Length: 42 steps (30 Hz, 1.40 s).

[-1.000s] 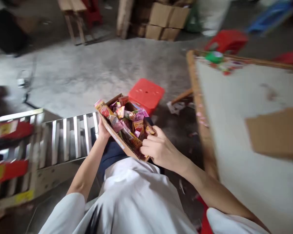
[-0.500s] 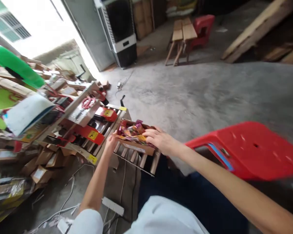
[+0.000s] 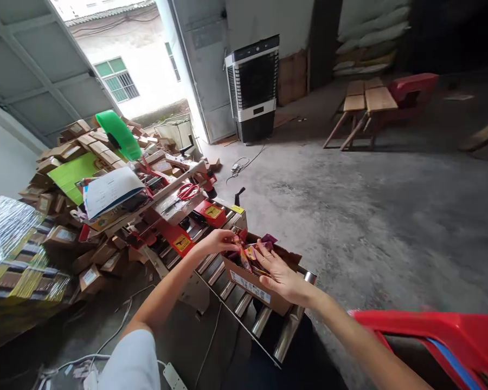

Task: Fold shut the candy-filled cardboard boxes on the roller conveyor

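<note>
An open cardboard box [image 3: 250,287] with a printed label on its side rests on the metal rollers of a conveyor [image 3: 262,322]. Several small shiny snack packets [image 3: 250,254], red, purple and yellow, fill it. At the box's left end, my left hand [image 3: 219,242] has its fingers closed on a reddish packet; the fingertips are partly hidden. My right hand [image 3: 282,277] lies over the packets from the right, fingers stretched out and pressing lightly on them, thumb apart near the box's front edge.
Left of the box stands a red sealing machine [image 3: 174,233] with red-handled scissors [image 3: 187,191] and papers [image 3: 111,189] on top. Many cartons [image 3: 93,279] are piled behind it. A red plastic stool [image 3: 439,330] is at lower right; an air cooler [image 3: 255,89] stands by the doorway.
My view has swung up and left. My left hand has gone from the box's outer left corner to the packets inside. My right hand still rests over the packets.
</note>
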Motion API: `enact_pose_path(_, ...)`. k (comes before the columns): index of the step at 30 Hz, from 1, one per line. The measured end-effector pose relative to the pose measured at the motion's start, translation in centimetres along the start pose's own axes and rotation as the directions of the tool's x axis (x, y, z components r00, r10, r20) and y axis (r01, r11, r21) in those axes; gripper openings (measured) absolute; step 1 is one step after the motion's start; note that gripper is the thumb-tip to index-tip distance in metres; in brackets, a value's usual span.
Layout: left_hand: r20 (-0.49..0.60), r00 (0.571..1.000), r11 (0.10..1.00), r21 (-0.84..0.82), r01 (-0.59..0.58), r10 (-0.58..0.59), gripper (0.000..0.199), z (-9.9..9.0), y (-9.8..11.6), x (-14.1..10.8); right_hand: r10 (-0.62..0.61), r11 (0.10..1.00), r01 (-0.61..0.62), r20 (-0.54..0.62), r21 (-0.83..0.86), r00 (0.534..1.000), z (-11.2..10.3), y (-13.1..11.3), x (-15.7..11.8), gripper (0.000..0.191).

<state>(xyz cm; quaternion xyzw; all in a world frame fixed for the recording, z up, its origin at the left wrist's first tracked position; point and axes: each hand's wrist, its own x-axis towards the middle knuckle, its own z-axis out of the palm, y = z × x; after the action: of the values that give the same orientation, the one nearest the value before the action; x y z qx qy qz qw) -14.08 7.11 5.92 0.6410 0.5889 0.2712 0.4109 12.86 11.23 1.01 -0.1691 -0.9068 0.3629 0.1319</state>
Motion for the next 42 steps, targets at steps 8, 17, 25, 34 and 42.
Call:
enact_pose_path(8, 0.074, 0.995, 0.812, 0.583, 0.009, -0.064, 0.008, 4.8, 1.0, 2.6, 0.041, 0.999, -0.038, 0.095, -0.029, 0.995, 0.7, 0.9, 1.5, 0.060)
enact_pose_path(17, -0.211, 0.977, 0.884, 0.454, 0.112, -0.016, 0.053, 1.9, 1.8, -1.6, 0.028, 0.991, -0.010, 0.130, -0.132, 0.991, 4.2, 3.3, 1.8, 0.059)
enact_pose_path(25, 0.314, 0.950, 0.961, 0.261, -0.091, 0.005, 0.033, 4.3, 1.8, 0.6, 0.054, 0.984, -0.032, 0.120, -0.176, 0.991, 5.0, 2.9, 2.1, 0.055)
enact_pose_path(34, 0.393, 0.918, 0.979, -0.166, 0.119, -0.045, 0.066, 1.7, -0.1, -0.2, 0.110, 0.698, -0.002, -0.105, 0.716, 0.988, 1.6, 2.9, 2.5, 0.034)
enact_pose_path(42, -0.259, 0.965, 0.925, 0.377, 0.056, 0.048, 0.052, 4.6, -1.9, 1.3, 0.243, 0.575, 0.150, -0.343, 0.804, 0.908, -1.6, 0.8, 0.1, 0.028)
